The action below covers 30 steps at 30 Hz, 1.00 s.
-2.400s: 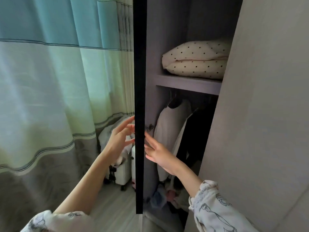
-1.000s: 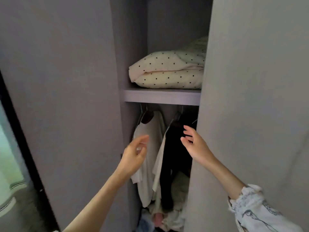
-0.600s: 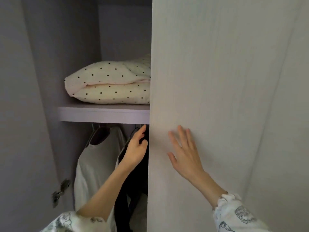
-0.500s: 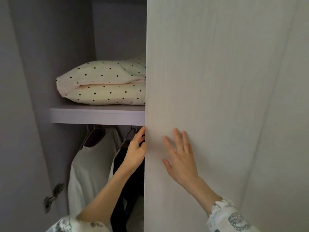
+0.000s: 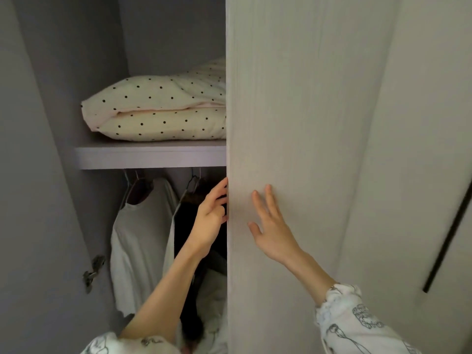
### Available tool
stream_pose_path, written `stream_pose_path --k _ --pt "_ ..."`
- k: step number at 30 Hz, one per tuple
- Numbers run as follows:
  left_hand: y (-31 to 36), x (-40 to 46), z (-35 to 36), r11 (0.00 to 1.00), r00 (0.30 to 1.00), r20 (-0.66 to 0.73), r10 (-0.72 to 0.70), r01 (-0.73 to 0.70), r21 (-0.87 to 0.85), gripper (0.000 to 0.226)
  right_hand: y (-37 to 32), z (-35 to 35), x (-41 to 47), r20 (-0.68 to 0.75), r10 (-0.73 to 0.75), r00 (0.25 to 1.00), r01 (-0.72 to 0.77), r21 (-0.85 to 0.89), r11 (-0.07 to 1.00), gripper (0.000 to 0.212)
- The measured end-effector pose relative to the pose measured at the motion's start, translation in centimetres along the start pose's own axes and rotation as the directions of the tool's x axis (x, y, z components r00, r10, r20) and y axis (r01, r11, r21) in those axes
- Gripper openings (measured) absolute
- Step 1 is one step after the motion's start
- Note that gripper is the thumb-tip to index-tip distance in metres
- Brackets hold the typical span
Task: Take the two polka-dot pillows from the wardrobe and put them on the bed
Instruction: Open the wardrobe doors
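The pillows (image 5: 158, 111) lie stacked on the shelf (image 5: 150, 154) inside the wardrobe, one on top of the other. They are cream with small black dots. The right part of them is hidden behind the door (image 5: 293, 123) — that door covers the right half of the opening.

The left hand (image 5: 210, 221) is at the door's left edge, with its fingers curled around the edge, so it is gripping the door. The right hand (image 5: 272, 226) lies flat on the front of the door, fingers spread wide, holding nothing.

Under the shelf, clothes hang on hangers — a white top (image 5: 140, 238) on the left and a black top (image 5: 189, 226) just beside it. The left arm reaches up in front of the black one. A metal hinge (image 5: 93, 272) sits on the wall at the left.
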<state>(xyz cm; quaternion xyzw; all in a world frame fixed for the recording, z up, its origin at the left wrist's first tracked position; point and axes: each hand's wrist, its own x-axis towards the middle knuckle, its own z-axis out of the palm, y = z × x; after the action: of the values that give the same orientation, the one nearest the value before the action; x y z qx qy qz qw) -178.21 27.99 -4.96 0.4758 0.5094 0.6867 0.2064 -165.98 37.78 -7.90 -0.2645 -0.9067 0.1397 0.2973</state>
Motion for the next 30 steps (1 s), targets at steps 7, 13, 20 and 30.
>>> stream_pose_path --k 7,13,20,30 --pt "2.6 -7.1 3.3 0.999 0.997 0.071 -0.028 0.026 0.018 0.072 -2.0 -2.5 -8.1 0.157 0.160 0.975 -0.210 0.383 0.900 0.062" --pt "4.9 -10.6 6.9 0.996 0.994 0.065 -0.088 0.089 -0.005 0.067 -2.0 -5.7 -13.5 0.310 0.212 0.927 -0.354 0.529 0.771 0.055" --pt "6.8 -15.0 13.0 0.996 0.990 0.116 -0.075 0.070 0.049 0.072 0.8 -10.3 -18.8 0.315 0.239 0.918 -0.394 0.669 0.630 0.054" --pt "7.7 -18.2 25.5 0.997 0.955 0.289 -0.060 0.072 -0.032 0.069 6.1 -19.0 -27.5 0.276 0.309 0.910 -0.408 0.732 0.546 0.053"
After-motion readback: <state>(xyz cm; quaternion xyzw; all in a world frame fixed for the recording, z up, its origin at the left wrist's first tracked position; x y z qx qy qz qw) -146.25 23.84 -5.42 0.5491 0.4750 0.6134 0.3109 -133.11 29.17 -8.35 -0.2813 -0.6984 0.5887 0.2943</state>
